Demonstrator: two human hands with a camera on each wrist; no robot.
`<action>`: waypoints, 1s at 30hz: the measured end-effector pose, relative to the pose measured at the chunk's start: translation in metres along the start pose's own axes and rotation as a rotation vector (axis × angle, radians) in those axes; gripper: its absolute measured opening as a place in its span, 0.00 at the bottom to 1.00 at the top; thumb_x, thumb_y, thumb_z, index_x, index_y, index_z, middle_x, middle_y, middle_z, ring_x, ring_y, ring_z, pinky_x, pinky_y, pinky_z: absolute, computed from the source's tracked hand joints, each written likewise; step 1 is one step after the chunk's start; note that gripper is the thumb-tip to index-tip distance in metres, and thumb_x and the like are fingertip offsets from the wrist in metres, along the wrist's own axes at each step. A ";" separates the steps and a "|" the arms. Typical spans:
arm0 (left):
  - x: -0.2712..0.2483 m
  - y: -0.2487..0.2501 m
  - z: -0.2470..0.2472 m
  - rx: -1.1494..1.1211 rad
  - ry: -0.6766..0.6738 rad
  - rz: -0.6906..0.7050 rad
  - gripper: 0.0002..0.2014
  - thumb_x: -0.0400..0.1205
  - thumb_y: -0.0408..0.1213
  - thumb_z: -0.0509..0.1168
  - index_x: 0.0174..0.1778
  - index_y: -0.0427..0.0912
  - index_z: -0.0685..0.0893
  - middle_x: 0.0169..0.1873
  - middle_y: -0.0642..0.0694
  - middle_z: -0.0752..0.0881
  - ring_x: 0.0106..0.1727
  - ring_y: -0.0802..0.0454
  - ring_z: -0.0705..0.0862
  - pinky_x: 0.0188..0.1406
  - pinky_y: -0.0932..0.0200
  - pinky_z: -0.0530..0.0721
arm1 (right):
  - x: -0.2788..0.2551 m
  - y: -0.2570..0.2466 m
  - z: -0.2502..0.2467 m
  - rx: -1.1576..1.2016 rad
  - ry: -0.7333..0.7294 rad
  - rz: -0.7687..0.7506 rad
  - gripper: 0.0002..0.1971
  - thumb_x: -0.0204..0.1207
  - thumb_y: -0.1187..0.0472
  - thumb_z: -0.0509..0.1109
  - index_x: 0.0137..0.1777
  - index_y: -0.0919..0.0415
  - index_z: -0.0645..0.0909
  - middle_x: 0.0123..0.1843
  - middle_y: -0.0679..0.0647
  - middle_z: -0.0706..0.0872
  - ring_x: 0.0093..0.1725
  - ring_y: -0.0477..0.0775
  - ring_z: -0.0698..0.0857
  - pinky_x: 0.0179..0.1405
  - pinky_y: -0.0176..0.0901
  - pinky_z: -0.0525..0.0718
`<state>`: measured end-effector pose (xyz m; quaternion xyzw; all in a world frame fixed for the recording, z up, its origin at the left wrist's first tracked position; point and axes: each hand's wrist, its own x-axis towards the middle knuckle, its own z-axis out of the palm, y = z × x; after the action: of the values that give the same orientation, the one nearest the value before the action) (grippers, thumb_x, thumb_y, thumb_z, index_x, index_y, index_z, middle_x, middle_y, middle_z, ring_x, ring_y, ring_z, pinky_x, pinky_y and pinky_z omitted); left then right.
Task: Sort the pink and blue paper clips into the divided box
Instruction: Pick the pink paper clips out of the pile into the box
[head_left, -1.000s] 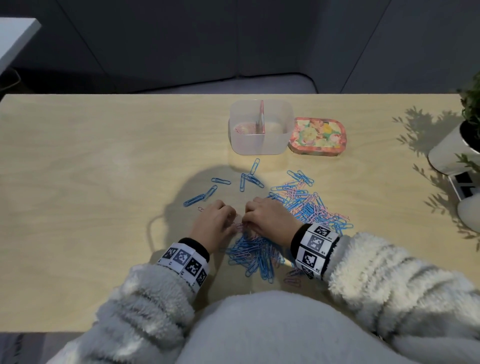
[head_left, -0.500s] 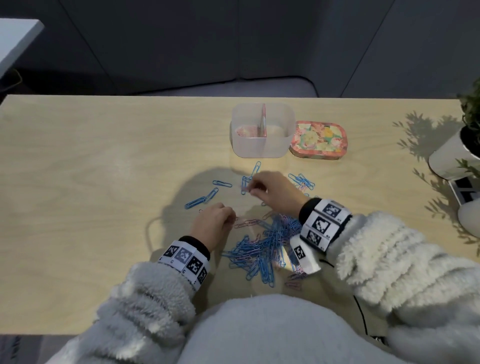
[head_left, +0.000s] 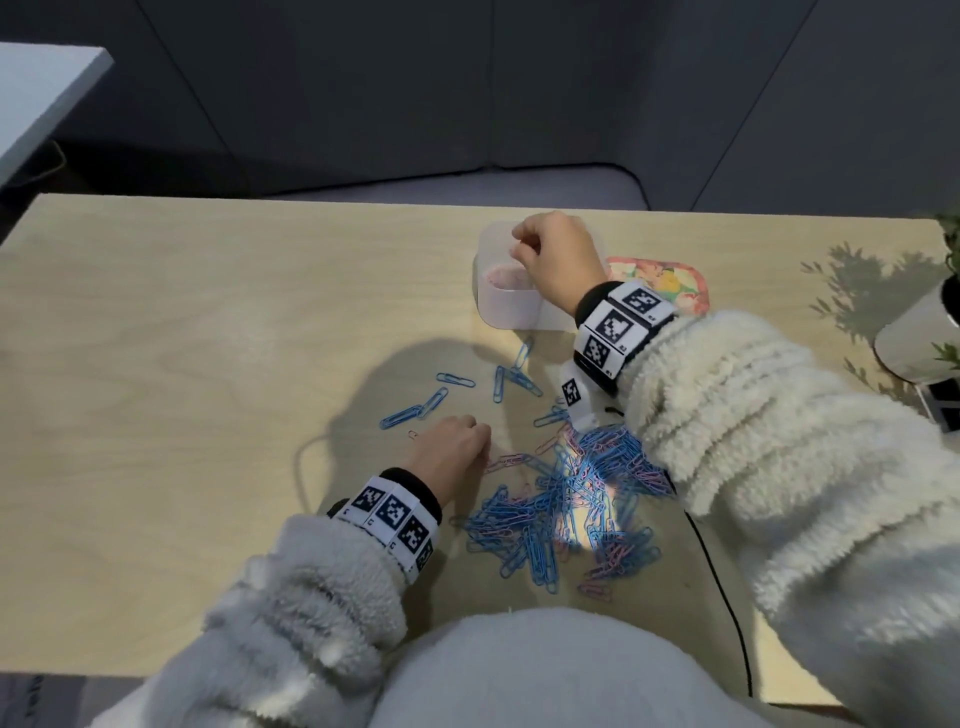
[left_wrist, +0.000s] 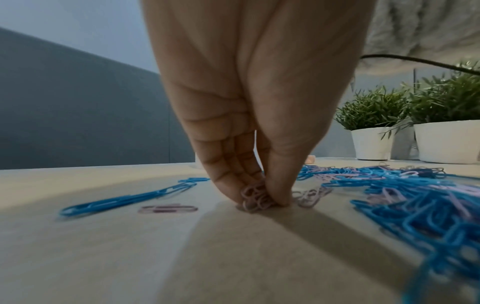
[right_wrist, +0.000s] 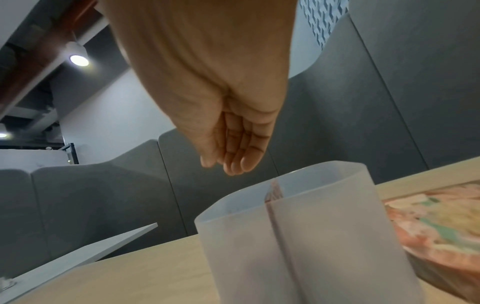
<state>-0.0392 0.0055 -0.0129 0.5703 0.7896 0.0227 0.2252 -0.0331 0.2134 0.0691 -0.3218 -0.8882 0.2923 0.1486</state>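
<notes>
Pale wooden table (head_left: 182, 415) with a mixed pile of pink and blue paper clips (head_left: 571, 499) near its front edge. Left hand (head_left: 452, 452) pinches a bunch of pink clips (left_wrist: 255, 196) against the tabletop. Right hand (head_left: 558, 260), fingers (right_wrist: 244, 158) loosely extended and holding nothing, hovers above the divided box (head_left: 506, 306), whose left compartment contains pink clips.

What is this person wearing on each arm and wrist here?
Both arms are in fluffy pale fleece sleeves, the left sleeve greyish, the right sleeve cream. Each wrist carries a white band printed with black square tags over a dark cuff. A thin black cable trails from the right wrist.
</notes>
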 end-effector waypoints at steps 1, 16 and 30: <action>0.001 -0.002 0.001 -0.007 0.002 0.004 0.09 0.82 0.32 0.56 0.53 0.37 0.80 0.52 0.40 0.82 0.55 0.43 0.79 0.48 0.55 0.74 | -0.005 -0.001 -0.001 0.009 0.014 -0.019 0.11 0.78 0.65 0.64 0.55 0.67 0.84 0.54 0.63 0.88 0.57 0.63 0.84 0.60 0.50 0.80; -0.003 -0.006 0.000 -0.139 -0.009 -0.021 0.10 0.81 0.32 0.59 0.55 0.36 0.81 0.54 0.39 0.82 0.56 0.42 0.80 0.52 0.55 0.73 | -0.151 0.034 0.061 -0.277 -0.558 -0.114 0.07 0.73 0.62 0.68 0.49 0.62 0.79 0.52 0.60 0.82 0.54 0.62 0.81 0.49 0.51 0.76; 0.103 0.012 -0.123 -0.116 0.330 -0.020 0.10 0.80 0.31 0.58 0.52 0.37 0.82 0.55 0.35 0.82 0.57 0.37 0.80 0.56 0.50 0.76 | -0.165 0.031 0.073 -0.487 -0.504 -0.158 0.10 0.80 0.65 0.56 0.57 0.66 0.75 0.59 0.65 0.81 0.61 0.65 0.78 0.56 0.56 0.73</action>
<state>-0.1008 0.1304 0.0670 0.5370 0.8188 0.1595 0.1253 0.0725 0.0929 -0.0195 -0.1958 -0.9627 0.1300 -0.1339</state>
